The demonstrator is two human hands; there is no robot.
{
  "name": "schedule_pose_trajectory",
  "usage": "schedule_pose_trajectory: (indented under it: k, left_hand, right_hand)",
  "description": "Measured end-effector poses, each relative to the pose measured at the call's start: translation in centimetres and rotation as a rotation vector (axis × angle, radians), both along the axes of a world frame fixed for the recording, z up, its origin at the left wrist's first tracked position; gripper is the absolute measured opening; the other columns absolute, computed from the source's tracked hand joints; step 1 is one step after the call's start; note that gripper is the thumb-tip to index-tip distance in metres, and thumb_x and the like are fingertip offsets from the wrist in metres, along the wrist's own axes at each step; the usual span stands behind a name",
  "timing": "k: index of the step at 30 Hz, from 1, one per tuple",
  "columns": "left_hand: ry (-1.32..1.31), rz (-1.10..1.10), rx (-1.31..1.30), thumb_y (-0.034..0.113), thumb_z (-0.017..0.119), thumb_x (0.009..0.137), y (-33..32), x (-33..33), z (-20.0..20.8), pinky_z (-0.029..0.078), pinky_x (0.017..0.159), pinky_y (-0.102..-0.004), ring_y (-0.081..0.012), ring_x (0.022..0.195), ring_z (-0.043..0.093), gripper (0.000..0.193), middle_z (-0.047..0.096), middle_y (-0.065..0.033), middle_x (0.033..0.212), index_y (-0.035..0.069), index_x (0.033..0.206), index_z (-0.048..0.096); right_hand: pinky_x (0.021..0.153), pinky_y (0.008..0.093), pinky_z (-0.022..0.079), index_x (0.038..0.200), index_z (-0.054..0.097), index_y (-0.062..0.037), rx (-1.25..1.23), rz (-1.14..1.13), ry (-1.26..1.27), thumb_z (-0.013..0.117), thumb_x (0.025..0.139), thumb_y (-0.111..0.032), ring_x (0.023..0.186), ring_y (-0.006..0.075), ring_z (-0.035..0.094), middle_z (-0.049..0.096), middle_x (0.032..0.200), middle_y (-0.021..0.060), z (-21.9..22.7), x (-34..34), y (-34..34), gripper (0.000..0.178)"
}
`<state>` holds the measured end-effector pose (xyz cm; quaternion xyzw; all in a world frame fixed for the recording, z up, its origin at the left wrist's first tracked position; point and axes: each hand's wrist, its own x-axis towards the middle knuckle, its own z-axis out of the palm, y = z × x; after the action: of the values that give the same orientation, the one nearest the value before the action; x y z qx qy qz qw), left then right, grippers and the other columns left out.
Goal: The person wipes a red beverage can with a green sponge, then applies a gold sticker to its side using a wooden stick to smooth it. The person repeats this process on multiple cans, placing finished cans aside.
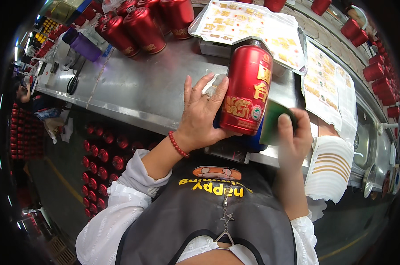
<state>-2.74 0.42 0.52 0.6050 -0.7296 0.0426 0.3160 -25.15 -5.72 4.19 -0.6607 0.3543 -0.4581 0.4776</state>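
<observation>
A red bottle (246,88) with gold lettering and a gold relief near its base leans over the table's near edge, its dark cap away from me. My left hand (199,115), with a red bead bracelet at the wrist, steadies the bottle's left side and lower end; its thumb goes under the base and its other fingers stretch upward. A small whitish scrap (214,83) shows by those fingertips. My right hand (296,134), somewhat blurred, pinches a flat green sheet-like piece (273,123) against the bottle's lower right side. Something blue (255,143) shows beneath the bottle.
Several red bottles (142,28) stand at the back left near a purple bottle (83,44) and black-handled scissors (74,81). Printed sticker sheets (248,22) lie behind on a tray, with more sheets (326,79) at right. A white sheet with gold strips (330,165) hangs over the edge.
</observation>
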Motion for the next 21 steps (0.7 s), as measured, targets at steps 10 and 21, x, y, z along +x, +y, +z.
schedule_pose_trajectory:
  k: [10,21]
  left_hand:
    - [0.056,0.047,0.043,0.066,0.077,0.071,0.1,0.0,0.0,0.006,0.114,-0.0697,-0.0446,0.142,0.032,0.110,0.064,-0.0250,0.104,-0.003,0.148,0.042]
    - [-0.170,0.087,-0.072,0.060,0.072,0.076,0.5,-0.9,3.7,0.008,0.114,-0.0721,-0.0455,0.138,0.039,0.089,0.064,-0.0222,0.081,-0.006,0.134,0.055]
  right_hand:
    - [0.070,0.0264,0.046,0.107,0.058,0.0001,0.058,-0.053,0.092,0.059,0.099,-0.017,0.076,0.0114,0.056,0.062,0.082,0.0047,-0.2,2.0,-0.4,0.018]
    - [0.059,0.0399,0.051,0.121,0.057,0.0042,-0.248,0.003,0.463,0.059,0.094,-0.011,0.060,0.0304,0.066,0.064,0.069,0.0192,4.4,4.6,-0.5,0.031]
